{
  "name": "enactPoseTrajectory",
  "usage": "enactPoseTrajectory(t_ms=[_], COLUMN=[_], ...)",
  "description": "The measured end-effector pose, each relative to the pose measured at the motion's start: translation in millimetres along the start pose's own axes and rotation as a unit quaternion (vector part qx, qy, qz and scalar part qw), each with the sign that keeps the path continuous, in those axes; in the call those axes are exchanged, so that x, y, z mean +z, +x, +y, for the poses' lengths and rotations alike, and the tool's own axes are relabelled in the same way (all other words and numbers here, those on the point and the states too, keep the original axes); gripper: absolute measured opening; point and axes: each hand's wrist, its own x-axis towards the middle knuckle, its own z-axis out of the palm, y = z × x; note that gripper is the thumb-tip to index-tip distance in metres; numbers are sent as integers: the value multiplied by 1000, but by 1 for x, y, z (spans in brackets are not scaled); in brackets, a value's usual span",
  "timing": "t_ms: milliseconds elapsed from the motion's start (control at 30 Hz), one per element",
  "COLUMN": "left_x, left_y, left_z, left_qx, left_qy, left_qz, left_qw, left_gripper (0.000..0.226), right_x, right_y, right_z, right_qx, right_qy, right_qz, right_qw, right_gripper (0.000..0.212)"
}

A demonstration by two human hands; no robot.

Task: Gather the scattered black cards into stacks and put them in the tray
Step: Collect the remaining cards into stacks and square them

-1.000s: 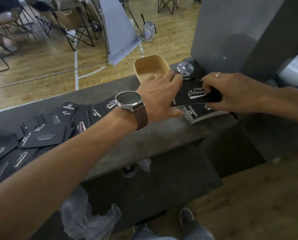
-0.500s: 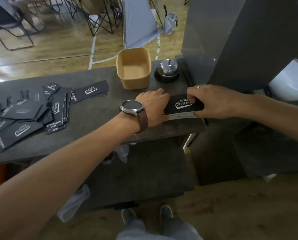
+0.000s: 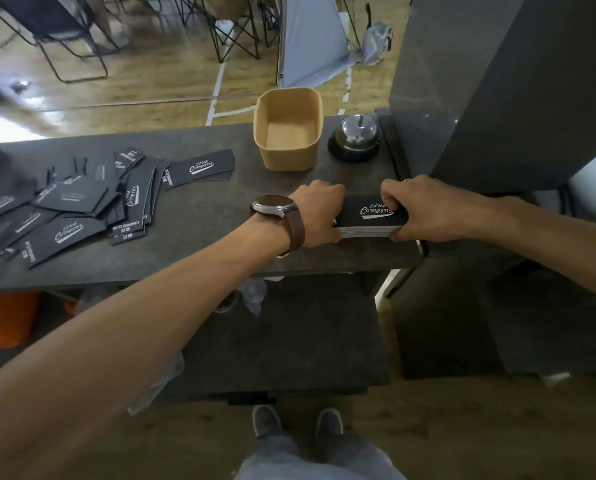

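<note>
Wooden gym flooring with white lines runs beyond the dark counter (image 3: 199, 237) where I stand, folding chairs (image 3: 64, 39) off in the distance. My two hands are closed in on a stack of black cards (image 3: 371, 216) near the counter's right end: my left hand (image 3: 319, 213), watch (image 3: 274, 206) on the wrist, presses against the stack's left short end with curled fingers, and my right hand (image 3: 417, 209) grips the right end, fingers draped over the top and thumb against the near edge. The stack lies flat on the counter, squared between my palms, its long axis running left to right.

Straight ahead of the stack, further from me and a little to the left, stands the tan tray (image 3: 291, 157), its floor bare. Its long axis runs away from me, so I judge the stack needs roughly a quarter turn before it can drop in lengthwise. A silver call bell (image 3: 355, 138) sits just beside the tray on the right, directly beyond my right hand, so a lift from that side should swing left to clear it. Both hands are about equally near the tray; the left has the freer path.

Far to my left, the scattered cards (image 3: 71, 202) still lie overlapping in a loose heap, well apart from the tray, with one pair (image 3: 201, 168) lying nearer the tray. Most of the gathering, I reckon, remains.
</note>
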Motion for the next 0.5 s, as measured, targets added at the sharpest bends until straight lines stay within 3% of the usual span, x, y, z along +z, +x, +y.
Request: enactPoseTrajectory(t_ms=[400,500], left_x=[5,4], left_y=[2,-1], left_z=[-3,-4], left_qx=[1,5], left_qy=[1,0], left_qz=[20,12], left_qw=[1000,1000], left_gripper=[41,42], right_x=[3,-6], right_y=[2,1], right_z=[0,-9], right_qx=[5,11], right_qy=[-5,-68], right_qz=[7,-11], right_qw=[1000,998], right_gripper=[41,44])
